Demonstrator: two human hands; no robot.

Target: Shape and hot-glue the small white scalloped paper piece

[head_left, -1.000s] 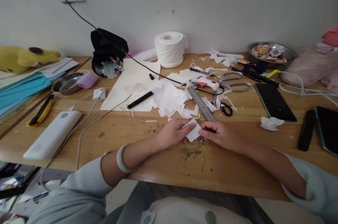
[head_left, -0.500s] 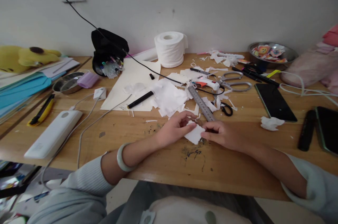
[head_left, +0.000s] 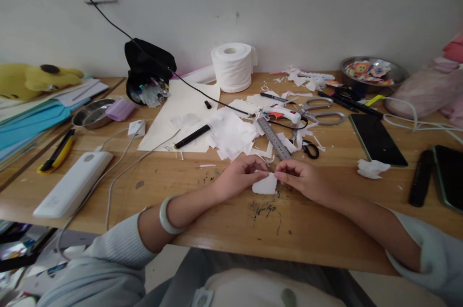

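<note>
A small white piece of paper (head_left: 265, 186) hangs between my two hands, just above the table's front half. My left hand (head_left: 243, 174) pinches its upper left corner between thumb and fingers. At the upper right corner, my right hand (head_left: 304, 179) grips it the same way. Dark smudges mark the wood below the paper. Beyond my fingers lie a steel ruler (head_left: 274, 139), a white glue gun (head_left: 287, 114) with its black cord, and grey-handled scissors (head_left: 325, 117). A black marker (head_left: 192, 136) rests on white paper sheets (head_left: 233, 131) to the left.
A toilet roll (head_left: 232, 68) stands by the wall. Left are a power bank (head_left: 74, 184) with cables, a yellow cutter (head_left: 57, 151) and a metal bowl (head_left: 93, 114). On the right lie a phone (head_left: 378, 139), crumpled tissue (head_left: 373, 169) and a bowl of wrapped pieces (head_left: 396, 74).
The paper piece has turned, its upper edge now level between my hands. My right hand has shifted slightly up, from the paper's right side to its upper right corner.
</note>
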